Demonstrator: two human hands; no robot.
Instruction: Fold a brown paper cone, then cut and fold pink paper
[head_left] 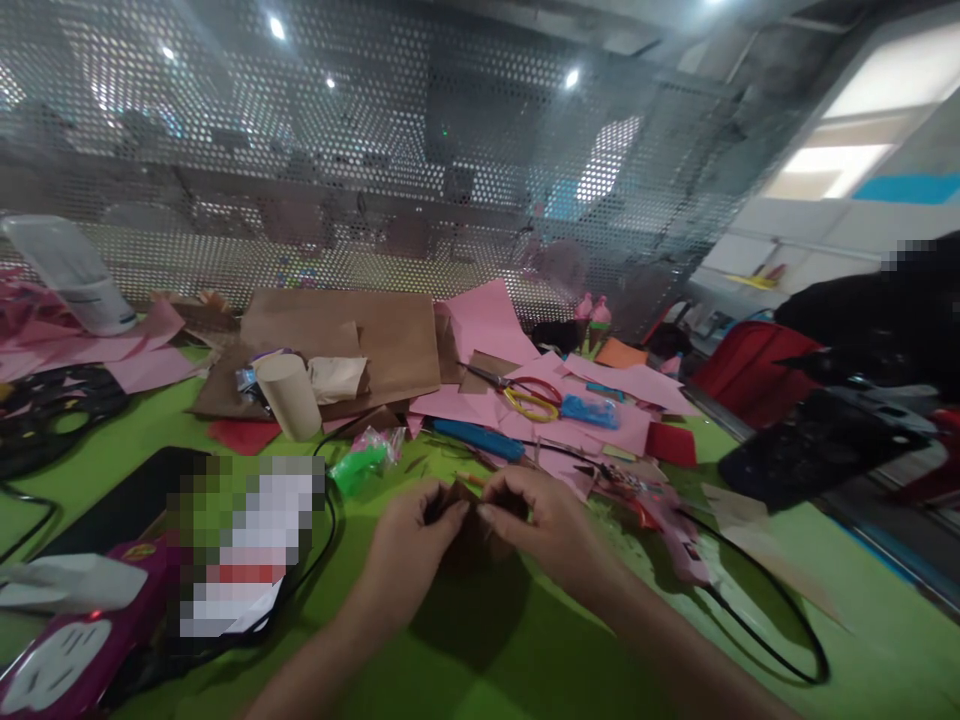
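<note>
My left hand (411,545) and my right hand (541,522) meet over the green table (480,660), both pinched on a small dark brown piece of paper (471,530) held between them. The fingertips of both hands curl in onto the paper's top edge. Just beyond my hands lie a blue cutter (478,440), scissors with red and yellow handles (525,395) and a pale blue object (590,411) on pink paper sheets (600,400).
Brown paper (352,340), a cardboard tube (289,397) and a green packet (358,466) lie at the back. A black cable (757,590) loops at the right. A pink device (75,650) and a black tablet (120,505) sit at the left. A perforated metal screen (375,150) rises behind. A person in black (862,320) is at the right.
</note>
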